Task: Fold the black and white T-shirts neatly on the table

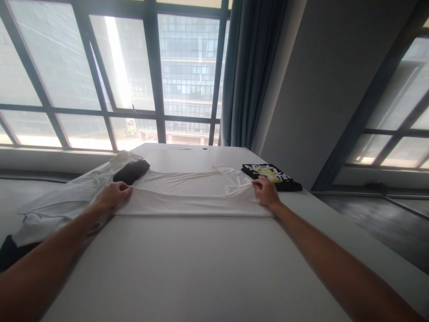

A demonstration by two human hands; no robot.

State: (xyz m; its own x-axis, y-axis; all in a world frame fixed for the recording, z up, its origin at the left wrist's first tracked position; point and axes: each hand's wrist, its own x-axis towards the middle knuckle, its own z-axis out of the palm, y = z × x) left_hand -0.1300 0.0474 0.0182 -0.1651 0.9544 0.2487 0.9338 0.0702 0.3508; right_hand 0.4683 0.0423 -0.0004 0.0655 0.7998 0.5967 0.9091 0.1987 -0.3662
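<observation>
A white shirt lies spread sideways across the white table, its near part folded over in a long strip. My left hand pinches the cloth at the left end of the fold. At the right end, my right hand grips the same cloth between thumb and fingers. The fabric is drawn fairly taut between both hands, with wrinkles toward the right. Just beyond my right hand is a folded black garment with white and yellow print. Beside my left hand sits a dark bundled cloth.
A heap of white clothing covers the table's left side, with a black piece at its near end. Behind the table stand large windows, a blue-grey curtain and a grey pillar.
</observation>
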